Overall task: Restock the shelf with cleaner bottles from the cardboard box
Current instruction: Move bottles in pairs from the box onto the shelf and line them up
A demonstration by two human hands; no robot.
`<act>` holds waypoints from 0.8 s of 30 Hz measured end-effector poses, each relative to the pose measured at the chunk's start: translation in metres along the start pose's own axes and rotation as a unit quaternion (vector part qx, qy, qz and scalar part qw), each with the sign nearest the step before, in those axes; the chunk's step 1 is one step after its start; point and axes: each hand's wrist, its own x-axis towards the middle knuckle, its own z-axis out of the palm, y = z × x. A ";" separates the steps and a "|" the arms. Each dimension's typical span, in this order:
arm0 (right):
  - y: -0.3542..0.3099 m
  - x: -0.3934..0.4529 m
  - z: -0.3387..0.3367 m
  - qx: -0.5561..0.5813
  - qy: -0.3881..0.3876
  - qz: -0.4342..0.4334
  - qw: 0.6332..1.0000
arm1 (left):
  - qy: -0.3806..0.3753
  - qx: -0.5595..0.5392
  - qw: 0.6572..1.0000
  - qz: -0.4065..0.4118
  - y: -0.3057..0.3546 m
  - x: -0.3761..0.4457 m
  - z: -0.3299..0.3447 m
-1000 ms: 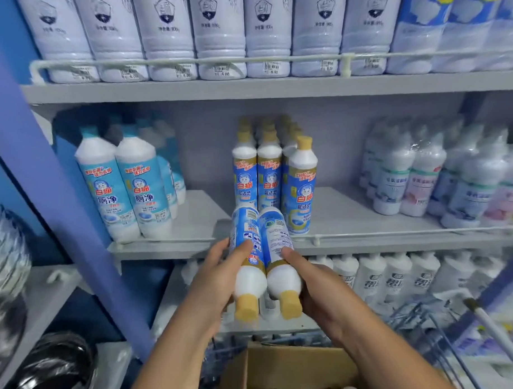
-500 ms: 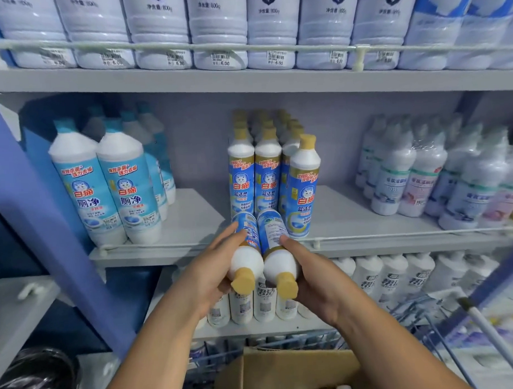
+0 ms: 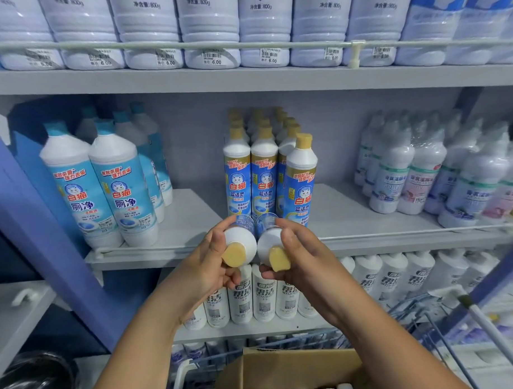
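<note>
My left hand point(image 3: 207, 266) grips a white cleaner bottle with a yellow cap point(image 3: 240, 244), its cap pointing at me. My right hand point(image 3: 302, 258) grips a second such bottle point(image 3: 269, 246) right beside it. Both bottles lie nearly level at the front rail of the middle shelf point(image 3: 366, 219), their bases toward the standing rows of same yellow-capped bottles point(image 3: 265, 176). The open cardboard box point(image 3: 285, 373) sits low in the centre, with several bottle caps showing inside.
Blue-capped cleaner bottles point(image 3: 118, 187) stand at the shelf's left, wrapped pale bottles point(image 3: 440, 173) at its right. Bare shelf lies either side of the yellow-capped rows. A thin white rail point(image 3: 410, 232) runs along the shelf front. White bottles point(image 3: 264, 296) fill the shelf below. A wire basket point(image 3: 422, 319) is at lower right.
Both hands have raised the two bottles and tipped them flatter, so the caps now face me and the bases reach the middle shelf's front edge.
</note>
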 end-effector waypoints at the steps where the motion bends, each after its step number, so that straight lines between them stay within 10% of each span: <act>1: 0.002 0.000 -0.003 0.001 -0.009 -0.007 1.000 | -0.003 -0.003 1.000 0.008 -0.003 0.003 -0.002; 15: -0.046 0.036 -0.002 -0.187 0.029 -0.119 0.975 | 0.113 0.280 0.948 0.104 0.052 0.021 0.010; 24: -0.111 0.086 0.023 -0.528 0.097 -0.173 0.826 | 0.194 0.412 0.874 0.168 0.090 0.065 0.002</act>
